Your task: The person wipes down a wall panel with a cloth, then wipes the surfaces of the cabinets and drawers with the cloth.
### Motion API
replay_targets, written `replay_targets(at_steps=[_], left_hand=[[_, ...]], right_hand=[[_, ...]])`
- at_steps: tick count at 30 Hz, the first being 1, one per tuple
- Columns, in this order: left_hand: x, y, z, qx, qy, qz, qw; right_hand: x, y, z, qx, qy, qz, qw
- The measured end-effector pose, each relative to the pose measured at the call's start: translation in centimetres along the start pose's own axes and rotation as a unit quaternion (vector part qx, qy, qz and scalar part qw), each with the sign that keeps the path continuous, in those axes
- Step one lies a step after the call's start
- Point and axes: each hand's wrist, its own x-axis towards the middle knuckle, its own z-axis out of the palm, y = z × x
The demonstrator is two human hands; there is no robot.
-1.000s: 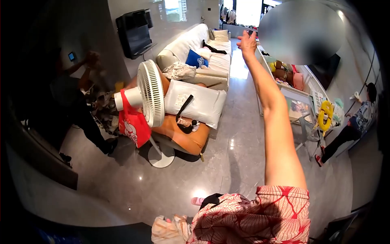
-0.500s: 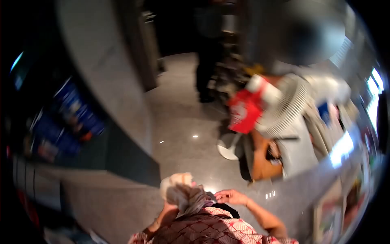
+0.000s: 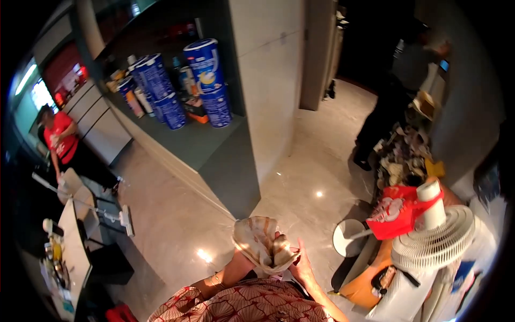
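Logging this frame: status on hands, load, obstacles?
Left hand holding striped bundle. Right hand on its edge. Fan off right, apart from hands.

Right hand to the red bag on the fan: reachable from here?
Probably not without stepping closer: the right hand is at the striped cloth, and floor separates it from the red bag, though nothing seems to block it.

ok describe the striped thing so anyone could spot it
Find the dark grey counter bearing blue cylindrical containers. Below its corner, between left hand and right hand, is a crumpled cream cloth-like piece; tan stripes distinguish it from the red-patterned shirt.
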Motion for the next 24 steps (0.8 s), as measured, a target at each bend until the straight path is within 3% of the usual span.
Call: replay_targets(at_steps=[2,6,7,8,10,12,14,15,18,20,22,23,24], left_hand=[[0.3,0.1,-0.2,-0.006,0.015,0.010,1.000],[1.5,0.1,-0.8,-0.013,0.034,0.018,0.999],[2.1,0.3,-1.2,-0.015,0.038,0.020,0.999],[2.7,0.5,-1.5,-0.018,0.036,0.023,0.999],[3.9,1.1,-2.8,-0.020,0.036,0.029,0.999],[5.7,1.8,-3.4,-0.025,0.023,0.041,0.999],[8.8,2.5,-3.0,-0.036,-0.006,0.051,0.998],[10.0,2.9,-2.5,-0.040,-0.021,0.062,0.997],[13.2,4.7,-1.1,-0.076,-0.069,0.092,0.991],[14.4,5.8,-1.1,-0.097,-0.094,0.117,0.984],[14.8,5.6,-2.1,-0.033,-0.116,0.198,0.973],[14.9,4.8,-3.6,0.202,-0.064,0.355,0.910],[15.3,4.5,-3.5,0.264,-0.032,0.412,0.871]], right_hand=[[1.2,-1.2,0.2,0.002,0.003,-0.012,1.000],[4.7,-2.0,1.1,-0.056,-0.036,-0.195,0.979],[5.1,-2.2,1.3,-0.025,-0.033,-0.125,0.991],[5.4,-2.6,1.6,-0.031,-0.021,-0.121,0.992],[5.9,-3.7,1.6,0.140,-0.052,-0.038,0.988],[6.5,-3.3,1.5,0.103,0.011,0.012,0.995],[8.7,-2.8,0.9,0.059,-0.045,-0.129,0.989],[9.7,-2.3,0.7,0.058,-0.006,-0.125,0.990],[11.7,-2.5,1.3,0.165,-0.068,-0.067,0.982],[13.1,-1.6,1.5,0.108,-0.078,-0.147,0.980],[12.9,-2.2,1.9,0.195,-0.135,0.029,0.971],[12.8,-0.2,2.6,0.162,-0.113,0.007,0.980],[12.9,-1.3,2.8,0.169,-0.122,0.086,0.974]])
